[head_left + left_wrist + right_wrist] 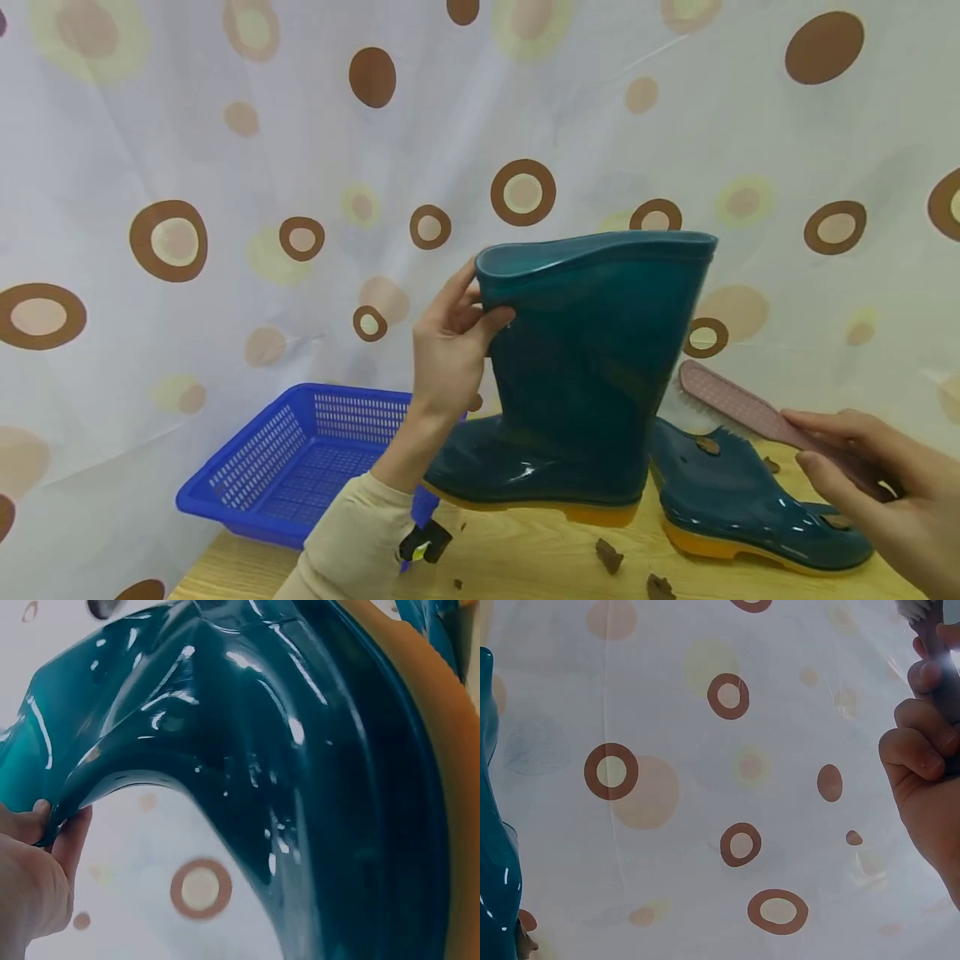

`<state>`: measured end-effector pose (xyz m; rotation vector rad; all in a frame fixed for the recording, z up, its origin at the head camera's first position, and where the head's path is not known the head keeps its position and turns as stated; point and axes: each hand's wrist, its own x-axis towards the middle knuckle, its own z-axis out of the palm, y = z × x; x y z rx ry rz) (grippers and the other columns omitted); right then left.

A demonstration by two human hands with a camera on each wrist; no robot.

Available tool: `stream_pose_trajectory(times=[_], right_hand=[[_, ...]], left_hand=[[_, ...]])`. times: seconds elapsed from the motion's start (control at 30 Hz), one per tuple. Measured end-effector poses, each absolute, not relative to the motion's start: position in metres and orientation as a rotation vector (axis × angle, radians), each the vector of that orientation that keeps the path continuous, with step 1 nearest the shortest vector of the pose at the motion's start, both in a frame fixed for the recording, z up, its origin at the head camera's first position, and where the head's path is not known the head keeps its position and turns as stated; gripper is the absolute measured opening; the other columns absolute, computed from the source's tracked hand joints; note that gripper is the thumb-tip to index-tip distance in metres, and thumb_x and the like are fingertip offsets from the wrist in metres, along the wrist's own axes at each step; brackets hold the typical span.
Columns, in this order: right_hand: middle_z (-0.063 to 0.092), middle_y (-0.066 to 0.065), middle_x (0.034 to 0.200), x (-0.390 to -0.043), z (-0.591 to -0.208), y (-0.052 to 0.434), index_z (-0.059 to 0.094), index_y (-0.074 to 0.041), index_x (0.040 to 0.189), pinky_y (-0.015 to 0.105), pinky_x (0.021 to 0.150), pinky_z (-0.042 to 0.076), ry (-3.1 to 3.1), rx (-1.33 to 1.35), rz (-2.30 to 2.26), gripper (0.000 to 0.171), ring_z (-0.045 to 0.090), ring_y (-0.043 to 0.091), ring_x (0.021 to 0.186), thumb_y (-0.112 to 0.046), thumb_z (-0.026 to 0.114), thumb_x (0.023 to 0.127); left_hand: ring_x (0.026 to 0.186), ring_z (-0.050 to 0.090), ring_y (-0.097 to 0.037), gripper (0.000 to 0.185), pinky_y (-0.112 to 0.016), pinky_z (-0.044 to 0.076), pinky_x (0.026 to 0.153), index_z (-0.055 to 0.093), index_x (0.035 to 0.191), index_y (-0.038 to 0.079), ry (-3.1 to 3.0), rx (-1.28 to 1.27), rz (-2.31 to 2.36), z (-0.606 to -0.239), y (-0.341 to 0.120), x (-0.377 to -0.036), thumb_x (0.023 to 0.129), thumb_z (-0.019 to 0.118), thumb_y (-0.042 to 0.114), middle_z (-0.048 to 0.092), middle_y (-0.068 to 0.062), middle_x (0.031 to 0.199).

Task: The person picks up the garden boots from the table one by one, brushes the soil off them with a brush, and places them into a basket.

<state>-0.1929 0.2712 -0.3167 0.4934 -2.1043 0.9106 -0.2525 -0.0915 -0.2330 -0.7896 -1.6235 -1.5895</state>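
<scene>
A teal rubber boot (pixel 585 375) with an orange-yellow sole stands upright in front of me, toe to the left. My left hand (pixel 453 350) pinches the front of its shaft near the top rim, thumb outside; the left wrist view shows the same grip on the boot (pixel 247 750). In my right hand (pixel 862 475) is a pink-handled scrub brush (pixel 738 404), its white bristles facing down and left. Below the brush a second teal boot (pixel 742 492) lies on its side, with brown clumps (pixel 707 446) on it.
A blue plastic basket (pixel 217 500) sits at the left on the wooden table (pixel 517 558). Several brown crumbs (pixel 609 556) lie near the front. A black clip-like object (pixel 425 542) shows beside the left sleeve. Behind hangs a white curtain (pixel 450 150) with brown dots.
</scene>
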Motion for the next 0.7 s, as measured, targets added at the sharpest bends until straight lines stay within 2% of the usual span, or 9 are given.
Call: stream_pose_trajectory(times=[0.13, 0.27, 0.47, 0.7], right_hand=[[0.056, -0.029, 0.095, -0.195, -0.317, 0.27, 0.067, -0.01, 0.126, 0.021, 0.041, 0.028, -2.093, 0.519, 0.918, 0.044, 0.045, -0.001, 0.052, 0.009, 0.067, 0.087], [0.054, -0.031, 0.093, -0.199, -0.32, 0.271, 0.067, -0.011, 0.126, 0.021, 0.04, 0.029, -2.108, 0.515, 0.92, 0.044, 0.045, 0.0, 0.05, 0.008, 0.068, 0.086], [0.054, -0.029, 0.088, -0.202, -0.324, 0.275, 0.067, -0.016, 0.125, 0.021, 0.041, 0.028, -2.119, 0.489, 0.913, 0.044, 0.044, 0.001, 0.05, 0.006, 0.068, 0.087], [0.053, -0.034, 0.096, -0.202, -0.324, 0.276, 0.067, -0.009, 0.124, 0.02, 0.041, 0.029, -2.096, 0.482, 0.905, 0.04, 0.046, -0.002, 0.054, 0.007, 0.068, 0.087]], left_hand=[[0.088, 0.073, -0.013, 0.051, -0.026, 0.06, 0.075, 0.059, 0.138, 0.013, -1.662, -0.668, -1.545, -0.224, -0.123, -0.255, 0.09, 0.07, 0.003, 0.07, -0.018, 0.105], [0.088, 0.073, -0.012, 0.045, -0.026, 0.06, 0.077, 0.063, 0.134, 0.012, -1.696, -0.594, -1.466, -0.22, -0.158, -0.259, 0.091, 0.069, 0.004, 0.071, -0.018, 0.107], [0.089, 0.072, -0.008, 0.042, -0.022, 0.059, 0.075, 0.063, 0.135, 0.02, -1.802, -0.45, -1.365, -0.224, -0.206, -0.271, 0.094, 0.067, 0.015, 0.071, -0.014, 0.117], [0.095, 0.068, -0.003, 0.043, -0.015, 0.056, 0.079, 0.059, 0.139, 0.022, -1.895, -0.27, -1.349, -0.231, -0.254, -0.281, 0.097, 0.063, 0.018, 0.068, -0.016, 0.124]])
